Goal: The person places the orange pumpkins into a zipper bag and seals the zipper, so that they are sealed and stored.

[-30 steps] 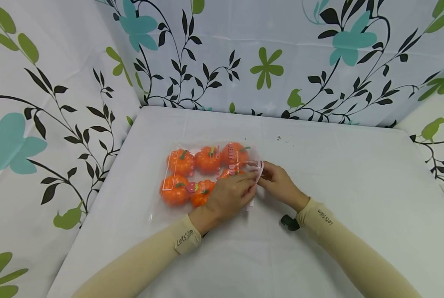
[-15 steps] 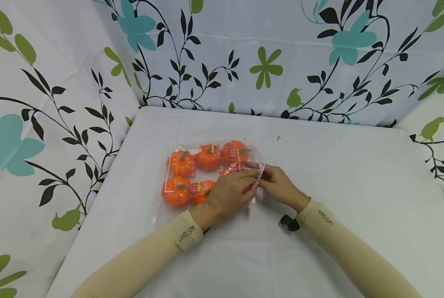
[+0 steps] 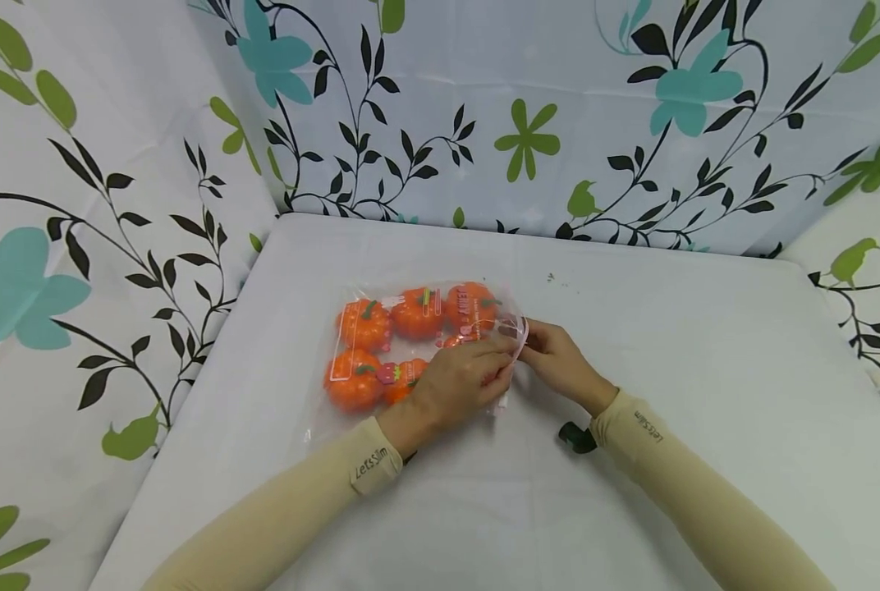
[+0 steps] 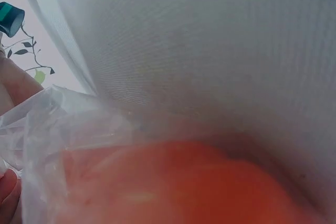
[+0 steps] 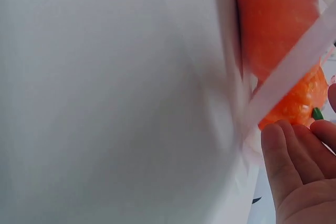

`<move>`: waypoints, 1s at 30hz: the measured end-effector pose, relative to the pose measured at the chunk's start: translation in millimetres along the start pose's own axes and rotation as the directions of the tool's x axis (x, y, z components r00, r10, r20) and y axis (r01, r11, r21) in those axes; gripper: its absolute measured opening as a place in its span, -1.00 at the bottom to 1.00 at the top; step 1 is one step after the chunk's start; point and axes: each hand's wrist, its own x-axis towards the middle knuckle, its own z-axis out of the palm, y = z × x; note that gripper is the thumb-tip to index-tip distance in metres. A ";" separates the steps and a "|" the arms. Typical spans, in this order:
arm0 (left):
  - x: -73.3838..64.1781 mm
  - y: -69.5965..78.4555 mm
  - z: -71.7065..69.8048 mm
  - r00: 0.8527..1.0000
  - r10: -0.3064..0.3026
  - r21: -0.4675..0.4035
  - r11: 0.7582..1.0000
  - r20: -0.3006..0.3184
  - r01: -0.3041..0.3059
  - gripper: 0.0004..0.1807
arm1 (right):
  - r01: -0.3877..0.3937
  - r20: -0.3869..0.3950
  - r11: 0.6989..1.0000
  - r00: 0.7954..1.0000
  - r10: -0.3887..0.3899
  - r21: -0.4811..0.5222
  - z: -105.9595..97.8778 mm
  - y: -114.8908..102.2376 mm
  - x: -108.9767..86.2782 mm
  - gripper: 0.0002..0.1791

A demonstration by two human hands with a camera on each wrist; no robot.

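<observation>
A clear plastic zip bag [image 3: 419, 350] with pink print lies flat on the table. Several small orange toy pumpkins [image 3: 364, 326] with green stems fill it in two rows. My left hand [image 3: 451, 386] lies over its near right part, fingers curled on the plastic by the mouth; it hides some pumpkins. From the other side my right hand [image 3: 561, 361] holds the raised edge of the mouth. In the right wrist view, several right fingers [image 5: 286, 153] lie beside the pink closure strip [image 5: 294, 61], below an orange pumpkin [image 5: 278, 19]. The fingertip contacts are partly hidden.
A small dark green object [image 3: 576, 437] sits by the right wrist. White cloth covers the table [image 3: 706, 353], and printed curtains [image 3: 425, 107] hang behind it and at its sides. Small dark specks [image 3: 551, 279] mark the cloth behind the bag.
The bag and its pumpkins have shifted very slightly right, and its mouth edge stands a little wider between my hands. Both hands stay nearly in place.
</observation>
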 end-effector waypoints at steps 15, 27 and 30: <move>-0.6 4.5 5.3 0.999 0.050 0.081 0.995 0.009 -0.051 -0.84 | 0.049 -0.063 0.983 0.996 -0.061 -0.177 -7.2 6.3 -18.8 -0.52; -5.5 12.2 6.0 0.999 0.039 0.171 0.984 0.030 -0.043 -0.62 | 0.202 -0.164 0.727 0.903 -0.398 -0.656 -32.9 5.2 -45.2 -0.36; -4.6 12.3 3.4 0.999 0.036 0.166 0.985 0.002 -0.036 -0.46 | 0.258 -0.162 0.673 0.853 -0.495 -0.694 -37.5 -0.7 -46.9 -0.25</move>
